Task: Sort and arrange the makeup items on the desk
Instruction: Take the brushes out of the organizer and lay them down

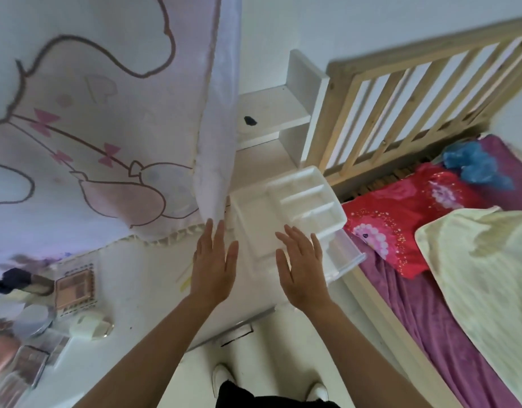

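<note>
A white plastic organiser (286, 213) with several compartments and a clear drawer stands at the right end of the white desk (142, 278). My left hand (213, 263) is stretched flat with straight fingers just left of it. My right hand (302, 269) is also flat, hovering over the organiser's near edge. Neither hand holds anything. At the desk's left lie makeup items: an eyeshadow palette (75, 288), a cream compact (89, 323), a round mirror-like case (33, 319), a darker palette (30, 363) and a dark brush-like item (15, 282).
A curtain (107, 113) with a pink cartoon print hangs over the desk's back. A white shelf (271, 116) stands behind the organiser. To the right is a wooden bed frame (401, 92) with a red pillow (401, 213) and a cream blanket (483, 284). My white shoes show on the floor below.
</note>
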Action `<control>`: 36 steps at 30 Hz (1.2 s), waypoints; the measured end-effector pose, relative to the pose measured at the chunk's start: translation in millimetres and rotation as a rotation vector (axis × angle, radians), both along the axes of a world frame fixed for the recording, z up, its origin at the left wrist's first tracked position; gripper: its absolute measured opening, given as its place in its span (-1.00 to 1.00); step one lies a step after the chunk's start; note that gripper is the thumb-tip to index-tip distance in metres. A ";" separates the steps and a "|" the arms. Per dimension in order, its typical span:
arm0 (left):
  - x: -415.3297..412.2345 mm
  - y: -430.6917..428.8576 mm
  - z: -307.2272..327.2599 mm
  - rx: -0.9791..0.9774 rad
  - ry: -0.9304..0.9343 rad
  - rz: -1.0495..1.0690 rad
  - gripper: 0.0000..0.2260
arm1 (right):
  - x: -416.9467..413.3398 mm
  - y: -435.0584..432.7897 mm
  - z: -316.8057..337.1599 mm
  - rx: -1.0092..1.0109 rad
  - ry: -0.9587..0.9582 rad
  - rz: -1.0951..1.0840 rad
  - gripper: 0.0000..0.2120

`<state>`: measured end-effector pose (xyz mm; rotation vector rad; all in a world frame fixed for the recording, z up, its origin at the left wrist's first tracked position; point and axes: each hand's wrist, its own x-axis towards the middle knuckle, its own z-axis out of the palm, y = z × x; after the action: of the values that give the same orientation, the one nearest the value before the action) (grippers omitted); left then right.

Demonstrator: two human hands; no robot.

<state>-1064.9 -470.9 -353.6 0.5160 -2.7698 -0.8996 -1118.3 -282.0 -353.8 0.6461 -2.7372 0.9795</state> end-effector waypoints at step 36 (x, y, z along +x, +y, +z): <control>-10.4 39.6 -8.5 -0.474 -0.027 -0.281 -0.64 | -28.4 34.1 -18.2 -1.086 -1.295 -0.527 -0.62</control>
<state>-1075.3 -431.3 -362.1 0.0606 -2.9815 -0.2512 -1146.7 -248.0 -372.0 -1.1612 -2.0263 2.9048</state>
